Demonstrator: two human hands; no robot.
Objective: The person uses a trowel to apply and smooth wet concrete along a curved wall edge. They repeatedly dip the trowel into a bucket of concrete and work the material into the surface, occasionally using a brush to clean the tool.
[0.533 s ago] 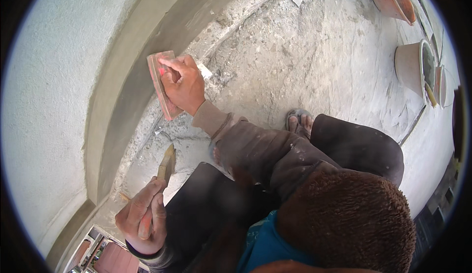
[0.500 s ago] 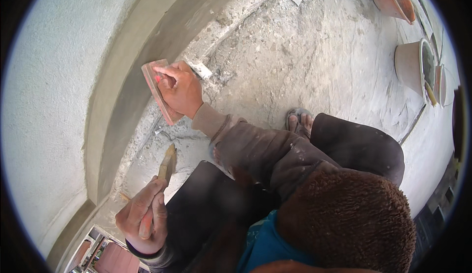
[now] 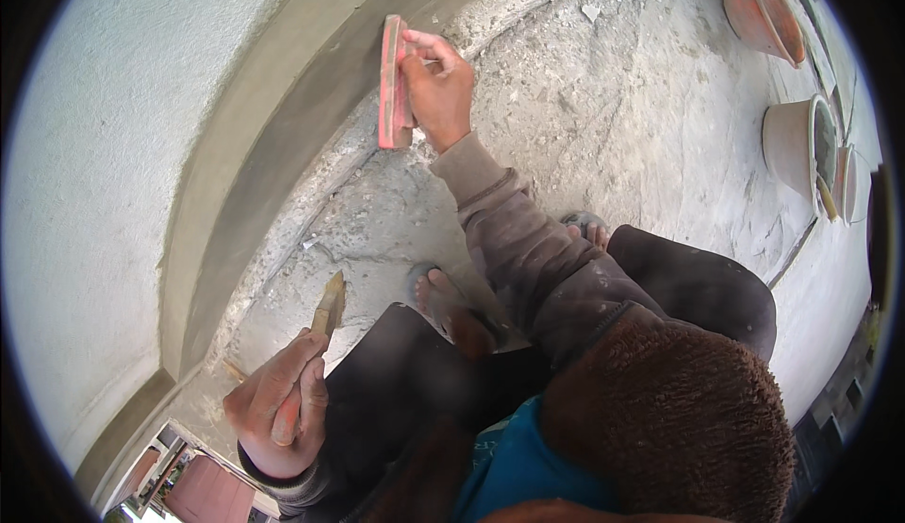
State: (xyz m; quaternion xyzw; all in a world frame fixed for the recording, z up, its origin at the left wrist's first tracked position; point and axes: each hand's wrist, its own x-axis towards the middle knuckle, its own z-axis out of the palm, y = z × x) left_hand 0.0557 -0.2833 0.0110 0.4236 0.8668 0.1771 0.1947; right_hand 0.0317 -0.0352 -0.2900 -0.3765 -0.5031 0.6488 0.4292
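The red float (image 3: 393, 82) now stands on edge against the grey plastered band (image 3: 283, 137) at the foot of the white wall (image 3: 104, 146), higher along that band than it was half a second ago, when it lay flatter and lower on the same strip. Judging by that shift, the smoothing stroke has travelled up the band, and the darker, wetter-looking stretch below the float is the part already passed over. The right hand (image 3: 438, 89) is closed on the float, fingers curled over its back and thumb toward its upper end, with the sleeve running back down to the crouched body.

The left hand (image 3: 278, 405) sits well apart from the float, low near the person's knee, wrapped around the reddish handle of a small trowel (image 3: 328, 308) whose blade points up toward the band without touching it (its pose looks much as it did before).

Between the two hands lies the rough, mortar-spattered floor (image 3: 584, 118), with the person's bare feet (image 3: 443, 302) planted on it. Far to the right, terracotta pots (image 3: 792, 137) stand along the edge, well away from the work.
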